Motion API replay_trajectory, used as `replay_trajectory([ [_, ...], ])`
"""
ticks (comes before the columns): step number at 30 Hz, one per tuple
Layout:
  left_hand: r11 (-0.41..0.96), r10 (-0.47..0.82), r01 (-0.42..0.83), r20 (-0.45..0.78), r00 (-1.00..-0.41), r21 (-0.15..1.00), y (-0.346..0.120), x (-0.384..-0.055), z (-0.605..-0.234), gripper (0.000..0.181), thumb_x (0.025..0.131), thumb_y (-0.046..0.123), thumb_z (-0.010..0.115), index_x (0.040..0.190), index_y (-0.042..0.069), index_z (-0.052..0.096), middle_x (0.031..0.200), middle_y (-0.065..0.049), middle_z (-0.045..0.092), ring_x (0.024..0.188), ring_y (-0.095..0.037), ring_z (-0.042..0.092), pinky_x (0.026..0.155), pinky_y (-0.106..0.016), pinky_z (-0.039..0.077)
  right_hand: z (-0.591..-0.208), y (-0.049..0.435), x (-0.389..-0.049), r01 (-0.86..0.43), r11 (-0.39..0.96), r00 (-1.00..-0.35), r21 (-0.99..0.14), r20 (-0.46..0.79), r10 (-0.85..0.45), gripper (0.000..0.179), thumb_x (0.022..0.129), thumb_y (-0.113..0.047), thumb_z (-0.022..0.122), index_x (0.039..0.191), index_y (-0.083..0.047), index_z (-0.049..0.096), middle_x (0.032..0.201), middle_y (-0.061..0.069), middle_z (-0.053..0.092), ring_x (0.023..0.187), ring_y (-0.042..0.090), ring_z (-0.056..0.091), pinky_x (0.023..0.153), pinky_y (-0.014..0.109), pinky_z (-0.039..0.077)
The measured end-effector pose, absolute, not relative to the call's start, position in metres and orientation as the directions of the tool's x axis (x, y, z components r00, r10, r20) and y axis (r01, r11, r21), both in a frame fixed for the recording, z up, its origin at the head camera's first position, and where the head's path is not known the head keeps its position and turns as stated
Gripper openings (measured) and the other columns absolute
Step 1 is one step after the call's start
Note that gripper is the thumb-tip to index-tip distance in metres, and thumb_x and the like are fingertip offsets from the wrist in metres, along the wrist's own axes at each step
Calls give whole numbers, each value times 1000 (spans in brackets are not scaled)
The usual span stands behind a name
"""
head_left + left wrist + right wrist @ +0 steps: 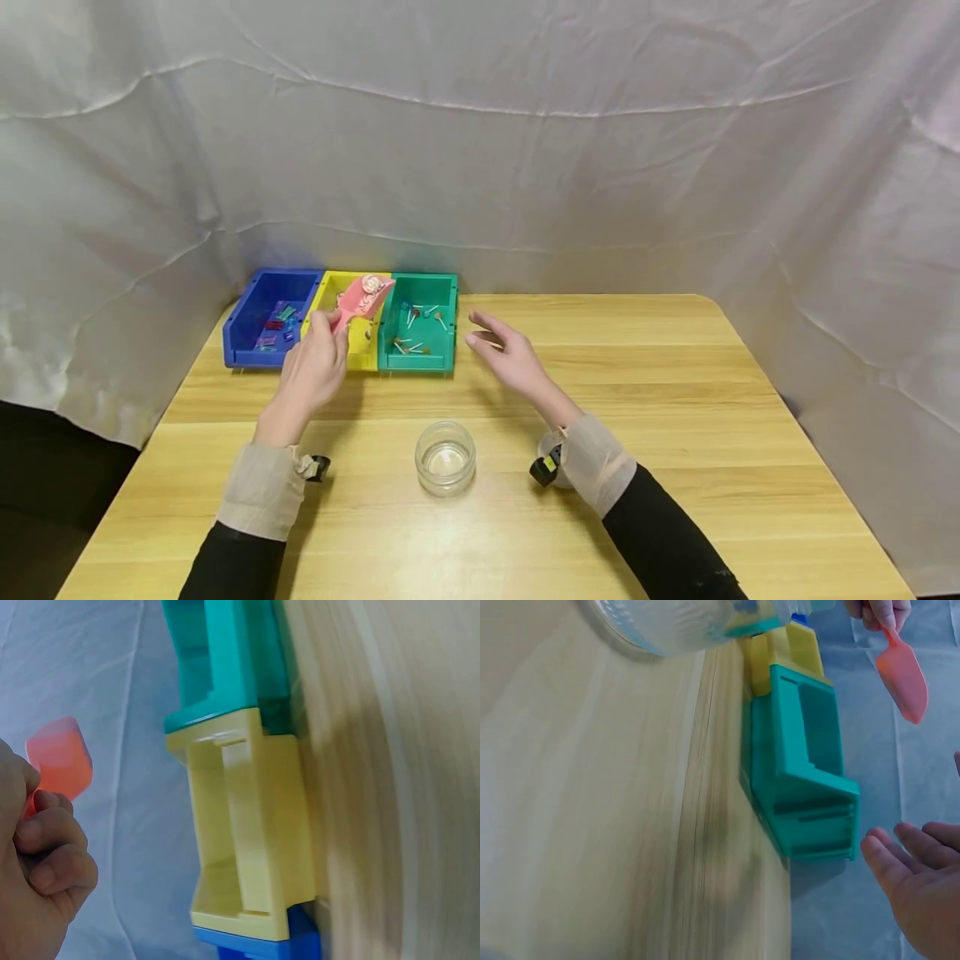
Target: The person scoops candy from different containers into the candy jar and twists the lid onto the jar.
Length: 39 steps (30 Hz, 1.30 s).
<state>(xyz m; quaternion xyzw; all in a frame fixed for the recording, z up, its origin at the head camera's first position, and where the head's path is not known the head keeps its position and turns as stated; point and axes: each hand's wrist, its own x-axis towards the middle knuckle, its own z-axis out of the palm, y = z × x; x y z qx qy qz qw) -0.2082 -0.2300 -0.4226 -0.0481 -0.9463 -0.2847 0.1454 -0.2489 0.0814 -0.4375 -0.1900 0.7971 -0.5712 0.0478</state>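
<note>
My left hand [313, 367] grips a pink scoop [358, 302] by its handle, fingers curled round it. Small pale pieces lie in the scoop, which is raised over the yellow bin [360, 360]. In the left wrist view the scoop [61, 757] sticks out beyond the curled fingers. My right hand [510, 357] hovers right of the green bin [442, 360], fingers loosely extended and holding nothing. A clear glass jar [446, 460] stands upright on the table between my forearms. The right wrist view shows the right hand [922, 889] with fingers spread, apart from the green bin.
The blue bin [234, 346] with small coloured pieces adjoins the yellow one on the left. Several lollipops [414, 313] lie inside the green bin. Another clear round object [564, 477] sits partly hidden under my right wrist. A grey curtain [525, 183] hangs behind the wooden table [675, 400].
</note>
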Motion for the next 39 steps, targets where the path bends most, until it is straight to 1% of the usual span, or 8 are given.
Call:
replay_trajectory([
  [6,829,62,268,395,-916,491,-227,-198,-415,33,112,18,41,134,-7,40,135,-32,60,64,-33,52,55,-46,44,-432,93,-231,-290,228,-894,-929,178,-412,57,106,-20,62,155,0,43,155,14,51,136,33,57,109,44,49],
  [11,820,95,318,434,-896,476,-225,-188,-411,30,111,14,45,132,-8,42,117,-30,64,64,-30,49,54,-40,39,-430,103,-217,-317,178,-853,-932,198,-482,59,104,-13,65,156,0,42,157,17,49,137,37,54,110,43,48],
  [16,806,141,360,438,-888,470,-226,-174,-409,25,110,11,48,128,-7,44,98,-22,63,64,-27,46,55,-37,38,-434,110,-202,-315,171,-811,-933,171,-560,69,99,-13,72,159,-4,38,161,13,44,142,34,50,116,43,41],
  [20,796,168,368,408,-897,481,-228,-160,-409,23,110,11,50,126,-5,45,85,-12,53,63,-21,43,54,-31,36,-439,115,-193,-304,188,-780,-934,131,-612,81,94,-15,79,161,-8,35,164,8,40,145,30,46,119,44,37],
  [26,788,192,400,432,-882,468,-228,-145,-410,21,107,6,54,124,-6,47,82,-9,53,64,-19,43,56,-31,37,-449,119,-185,-276,197,-755,-941,85,-651,95,85,-15,88,162,-11,34,166,5,38,149,25,42,122,43,32],
  [31,777,214,417,425,-879,471,-227,-135,-411,21,107,4,54,125,-4,49,83,-5,49,68,-18,45,59,-31,39,-456,116,-179,-177,177,-748,-968,16,-663,103,78,-11,92,163,-11,33,167,9,35,151,25,37,124,42,27],
  [35,773,239,461,472,-848,436,-227,-127,-413,22,103,-1,58,125,-4,50,88,-6,58,70,-16,47,61,-32,43,-460,111,-175,-142,180,-737,-973,-18,-675,105,76,-8,92,163,-12,33,168,9,33,152,25,35,124,41,26],
  [39,758,260,489,487,-834,433,-226,-119,-416,24,101,-3,60,123,-3,51,87,-3,58,69,-11,45,58,-28,42,-464,108,-174,-167,196,-720,-966,-16,-694,105,77,-11,93,163,-11,33,168,10,33,152,25,36,123,40,28],
])
